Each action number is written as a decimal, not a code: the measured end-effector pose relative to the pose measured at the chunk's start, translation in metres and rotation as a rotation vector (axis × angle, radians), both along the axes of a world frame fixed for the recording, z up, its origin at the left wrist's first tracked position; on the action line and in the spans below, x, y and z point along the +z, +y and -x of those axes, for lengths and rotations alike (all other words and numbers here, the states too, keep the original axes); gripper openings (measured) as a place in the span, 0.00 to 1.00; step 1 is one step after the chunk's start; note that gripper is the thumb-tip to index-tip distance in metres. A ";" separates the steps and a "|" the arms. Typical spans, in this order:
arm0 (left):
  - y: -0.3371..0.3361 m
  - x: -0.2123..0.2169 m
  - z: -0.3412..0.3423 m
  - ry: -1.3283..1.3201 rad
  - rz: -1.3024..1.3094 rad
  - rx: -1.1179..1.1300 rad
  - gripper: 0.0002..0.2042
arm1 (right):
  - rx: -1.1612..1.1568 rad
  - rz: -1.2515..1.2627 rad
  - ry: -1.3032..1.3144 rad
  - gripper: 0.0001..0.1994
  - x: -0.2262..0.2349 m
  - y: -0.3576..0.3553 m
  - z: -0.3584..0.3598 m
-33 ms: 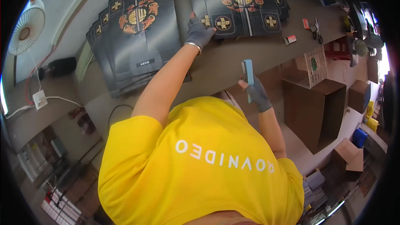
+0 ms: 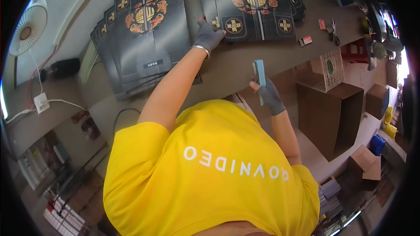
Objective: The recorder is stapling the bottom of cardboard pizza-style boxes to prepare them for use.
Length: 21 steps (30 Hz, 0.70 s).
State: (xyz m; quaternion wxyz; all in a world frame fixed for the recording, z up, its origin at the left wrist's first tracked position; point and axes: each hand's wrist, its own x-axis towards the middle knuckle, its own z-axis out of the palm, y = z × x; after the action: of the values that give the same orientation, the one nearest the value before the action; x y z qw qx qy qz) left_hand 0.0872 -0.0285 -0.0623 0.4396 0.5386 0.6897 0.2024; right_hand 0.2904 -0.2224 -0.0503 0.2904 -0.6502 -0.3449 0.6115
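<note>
My left hand (image 2: 208,37), in a grey fingerless glove with a bracelet at the wrist, reaches to the near left corner of the right-hand stack of black printed cardboard sheets (image 2: 245,19). Thumb and forefinger are spread apart along that corner; the other fingers are hard to make out. A light-blue stapler (image 2: 260,71) points upward in my gloved right hand (image 2: 270,97), whose fingers wrap round it just off the table's near edge. To the left lies a fanned second stack of black sheets (image 2: 159,43) with gold and orange round emblems, partly behind my left forearm.
Scissors (image 2: 334,32) and small red-and-white boxes (image 2: 306,41) lie on the grey table (image 2: 232,72) at right. Below them stand an open brown carton (image 2: 323,109) and a white wire basket (image 2: 331,71). A white fan (image 2: 27,30) and a cabled socket (image 2: 41,103) are at far left.
The stapler and my right hand have shifted very slightly away from me. My left hand keeps its place at the stack's corner.
</note>
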 end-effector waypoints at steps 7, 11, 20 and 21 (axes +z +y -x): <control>-0.042 -0.018 0.020 -1.055 0.455 0.398 0.10 | 0.150 0.001 0.028 0.15 -0.009 0.021 0.025; -0.052 -0.017 0.015 -1.170 0.594 0.405 0.08 | 0.127 -0.042 0.071 0.17 -0.001 0.020 0.024; -0.102 -0.018 0.001 -1.003 0.650 0.056 0.11 | 0.038 0.062 0.143 0.16 0.009 -0.002 0.030; -0.103 -0.021 0.000 -1.006 0.651 0.056 0.11 | 0.004 0.107 0.155 0.19 0.011 -0.001 0.033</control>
State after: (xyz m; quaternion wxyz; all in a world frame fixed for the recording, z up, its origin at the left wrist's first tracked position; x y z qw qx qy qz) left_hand 0.0874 -0.1314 -0.0838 0.8490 0.1960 0.4373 0.2225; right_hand 0.2574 -0.2234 -0.0392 0.2799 -0.6149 -0.2894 0.6780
